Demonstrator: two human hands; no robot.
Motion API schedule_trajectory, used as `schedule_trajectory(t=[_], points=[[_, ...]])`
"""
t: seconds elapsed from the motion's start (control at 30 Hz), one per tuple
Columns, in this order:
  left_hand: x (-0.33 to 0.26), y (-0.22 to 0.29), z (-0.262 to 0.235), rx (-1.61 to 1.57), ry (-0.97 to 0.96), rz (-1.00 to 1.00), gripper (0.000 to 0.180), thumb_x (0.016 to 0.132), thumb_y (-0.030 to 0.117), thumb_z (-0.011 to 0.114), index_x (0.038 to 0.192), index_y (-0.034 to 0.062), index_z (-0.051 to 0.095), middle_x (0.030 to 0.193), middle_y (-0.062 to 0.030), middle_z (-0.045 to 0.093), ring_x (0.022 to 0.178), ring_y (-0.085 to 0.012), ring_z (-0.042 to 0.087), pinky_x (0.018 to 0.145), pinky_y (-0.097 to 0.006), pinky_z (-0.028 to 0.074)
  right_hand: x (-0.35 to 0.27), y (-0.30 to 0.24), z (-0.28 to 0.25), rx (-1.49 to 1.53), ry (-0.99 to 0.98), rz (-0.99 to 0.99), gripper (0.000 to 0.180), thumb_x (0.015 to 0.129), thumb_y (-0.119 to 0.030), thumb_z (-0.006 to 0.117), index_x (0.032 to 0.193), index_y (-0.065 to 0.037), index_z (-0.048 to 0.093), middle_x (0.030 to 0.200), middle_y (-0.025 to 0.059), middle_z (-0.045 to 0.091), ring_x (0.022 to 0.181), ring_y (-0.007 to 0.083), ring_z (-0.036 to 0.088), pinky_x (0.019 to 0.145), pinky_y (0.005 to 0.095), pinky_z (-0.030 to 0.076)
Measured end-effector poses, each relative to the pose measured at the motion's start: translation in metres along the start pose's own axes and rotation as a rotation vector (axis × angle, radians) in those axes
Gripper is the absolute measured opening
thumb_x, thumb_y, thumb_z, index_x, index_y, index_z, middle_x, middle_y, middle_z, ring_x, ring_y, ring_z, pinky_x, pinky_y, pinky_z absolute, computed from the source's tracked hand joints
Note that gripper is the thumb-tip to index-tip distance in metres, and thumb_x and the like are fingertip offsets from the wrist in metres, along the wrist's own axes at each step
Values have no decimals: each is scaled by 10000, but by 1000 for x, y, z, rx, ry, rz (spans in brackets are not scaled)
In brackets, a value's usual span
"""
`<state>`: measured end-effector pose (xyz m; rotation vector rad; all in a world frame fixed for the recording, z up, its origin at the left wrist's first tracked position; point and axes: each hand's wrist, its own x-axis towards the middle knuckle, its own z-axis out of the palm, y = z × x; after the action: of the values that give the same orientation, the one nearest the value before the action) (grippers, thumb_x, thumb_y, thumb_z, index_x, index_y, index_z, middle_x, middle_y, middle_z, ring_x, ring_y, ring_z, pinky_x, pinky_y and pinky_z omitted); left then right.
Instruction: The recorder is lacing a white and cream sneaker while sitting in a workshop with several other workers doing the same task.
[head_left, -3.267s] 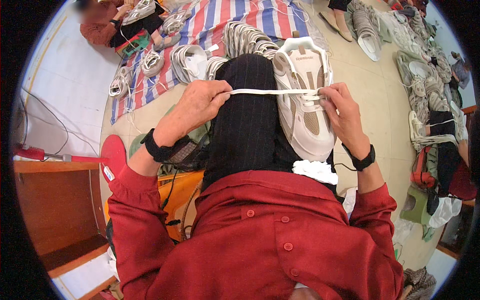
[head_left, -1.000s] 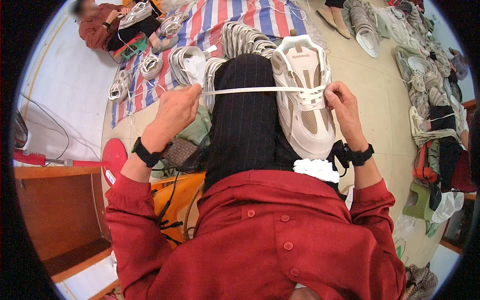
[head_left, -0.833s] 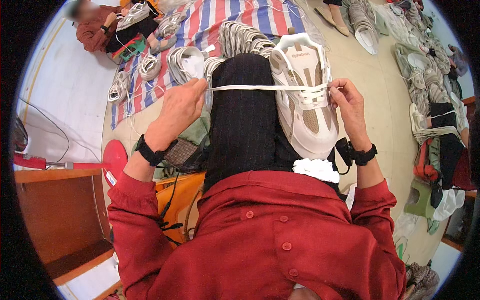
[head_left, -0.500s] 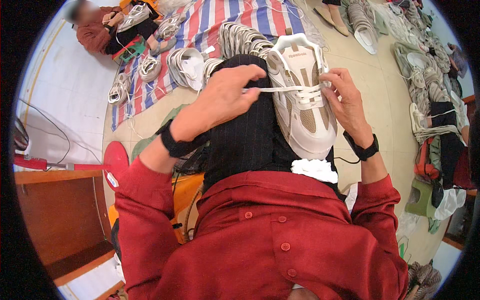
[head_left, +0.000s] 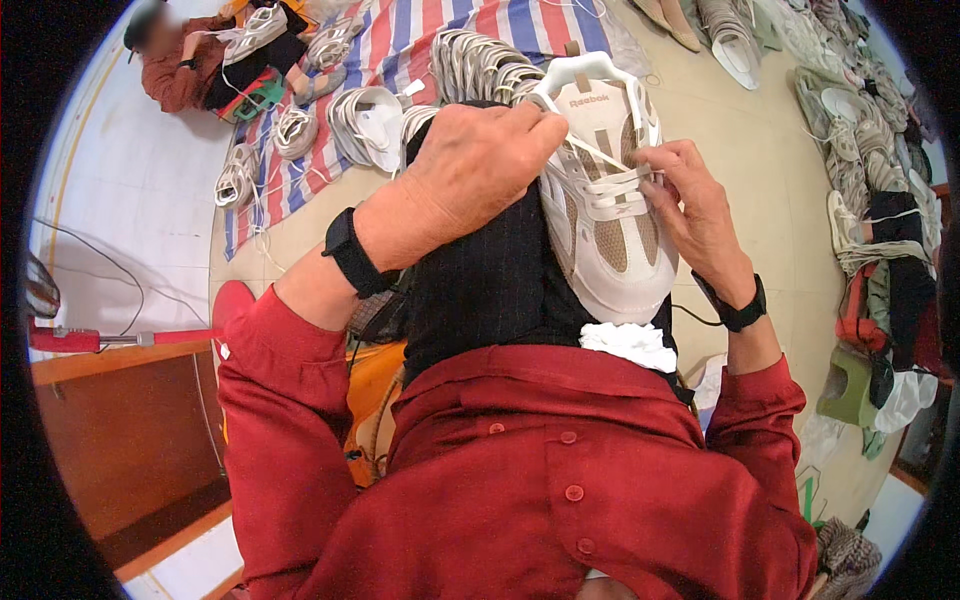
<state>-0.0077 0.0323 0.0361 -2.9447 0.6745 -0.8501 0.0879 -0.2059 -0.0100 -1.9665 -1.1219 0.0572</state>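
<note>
A white and beige sneaker rests on my right thigh, toe toward me. White shoelace crosses its lower eyelets, and one length runs tight and slanting over the tongue. My left hand is closed in a pinch on that lace at the sneaker's upper left side. At the right eyelet edge my right hand has thumb and fingertips pinched where the lace meets the eyelets. Those fingertips partly cover that spot.
A crumpled white wad lies on my lap below the toe. Ahead, a striped sheet carries nested rows of shoe uppers. Another person sits at far left with a shoe. More shoes and a green stool stand at right.
My left hand has moved right and up toward the sneaker's collar and closed on the lace, which now slants upward instead of lying sideways. My right hand stays at the right eyelets.
</note>
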Motion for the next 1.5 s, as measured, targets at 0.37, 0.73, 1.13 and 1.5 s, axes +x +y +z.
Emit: schedule_trajectory(t=[0.37, 0.73, 1.13, 1.5], points=[[-66, -9, 8, 62, -55, -143, 281, 740, -2, 577, 1015, 35, 626, 729, -65, 598, 585, -202, 599, 511, -321, 460, -20, 2, 9, -114, -1, -83, 143, 816, 18, 560, 929, -41, 494, 926, 129, 531, 770, 333, 582, 633, 384, 482], [-82, -15, 5, 32, -43, -255, 290, 748, 22, 599, 1035, 56, 619, 831, -54, 607, 663, -198, 621, 567, -311, 494, -28, 1, -2, 55, -91, 134, 136, 827, 15, 592, 943, -26, 536, 802, 123, 568, 672, 285, 577, 597, 317, 464], [-25, 24, 15, -392, -130, -311, 312, 786, 44, 636, 1094, 83, 598, 1066, -80, 611, 846, -242, 644, 661, -322, 524, -14, 11, 0, 78, 38, 121, 126, 862, -16, 586, 985, -34, 608, 747, 118, 637, 618, 198, 618, 578, 282, 473], [-14, 25, 24, -385, -239, -238, 279, 780, 71, 626, 1057, 65, 595, 1022, -86, 603, 807, -240, 645, 621, -331, 513, 5, 16, -10, -233, -153, -187, 225, 783, -39, 620, 999, -89, 580, 794, 106, 631, 698, 310, 624, 607, 382, 489]])
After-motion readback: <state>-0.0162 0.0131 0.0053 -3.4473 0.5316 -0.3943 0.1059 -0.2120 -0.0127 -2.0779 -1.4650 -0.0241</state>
